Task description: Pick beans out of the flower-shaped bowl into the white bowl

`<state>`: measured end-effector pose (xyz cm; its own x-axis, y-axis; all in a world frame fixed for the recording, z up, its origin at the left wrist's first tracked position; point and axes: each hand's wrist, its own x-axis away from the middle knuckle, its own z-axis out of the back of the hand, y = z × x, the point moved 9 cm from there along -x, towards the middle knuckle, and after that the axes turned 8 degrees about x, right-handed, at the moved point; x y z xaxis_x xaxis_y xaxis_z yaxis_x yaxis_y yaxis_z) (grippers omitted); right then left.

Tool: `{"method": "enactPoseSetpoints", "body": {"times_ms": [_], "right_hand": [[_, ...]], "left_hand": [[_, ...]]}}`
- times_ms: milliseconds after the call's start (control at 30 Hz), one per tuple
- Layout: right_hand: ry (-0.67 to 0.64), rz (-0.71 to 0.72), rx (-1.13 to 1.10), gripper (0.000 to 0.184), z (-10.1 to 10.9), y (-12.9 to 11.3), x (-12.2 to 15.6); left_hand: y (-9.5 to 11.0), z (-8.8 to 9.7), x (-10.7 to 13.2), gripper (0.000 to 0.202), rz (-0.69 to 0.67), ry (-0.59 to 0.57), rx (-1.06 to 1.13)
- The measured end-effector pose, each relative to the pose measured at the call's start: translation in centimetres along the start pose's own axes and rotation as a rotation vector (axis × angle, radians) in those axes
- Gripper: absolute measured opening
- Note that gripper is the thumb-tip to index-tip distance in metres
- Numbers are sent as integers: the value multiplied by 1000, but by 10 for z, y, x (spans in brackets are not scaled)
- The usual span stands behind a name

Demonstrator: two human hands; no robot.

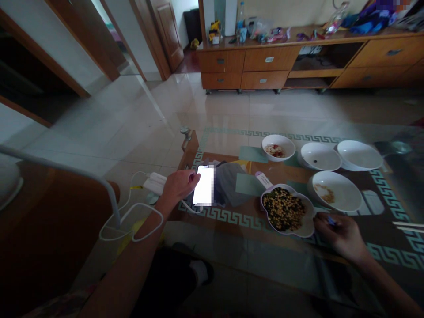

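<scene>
At the left edge of a phone with a bright white screen is my left hand, closed, its thumb over the screen's edge. A white cable runs by the phone's lower end. My right hand is closed at the right rim of a flower-shaped bowl. Something small and blue-purple shows at its fingers; the rest is hidden in the fist. Small tan pieces and dark green bits of food fill the bowl. From the bowl's upper left sticks out a labelled lavender handle.
Four white bowls stand beyond on the glass table: one with red scraps, one with brown scraps. Chopsticks lie at right. A white power strip and looped cable are at left. A wooden cabinet stands across the floor.
</scene>
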<state>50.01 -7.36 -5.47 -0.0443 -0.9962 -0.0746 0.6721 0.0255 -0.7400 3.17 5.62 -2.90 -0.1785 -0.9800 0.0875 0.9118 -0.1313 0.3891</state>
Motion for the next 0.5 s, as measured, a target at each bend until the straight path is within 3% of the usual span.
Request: {"method": "enactPoseSetpoints", "body": {"times_ms": [100, 300, 500], "right_hand": [[1, -12, 22, 55, 1, 2, 0], [198, -70, 154, 47, 16, 6, 1], [113, -32, 152, 46, 9, -8, -6]], "left_hand": [[-1, -1, 0, 35, 5, -7, 1], [-3, 0, 0, 40, 18, 12, 2], [-2, -2, -1, 47, 21, -11, -21]]}}
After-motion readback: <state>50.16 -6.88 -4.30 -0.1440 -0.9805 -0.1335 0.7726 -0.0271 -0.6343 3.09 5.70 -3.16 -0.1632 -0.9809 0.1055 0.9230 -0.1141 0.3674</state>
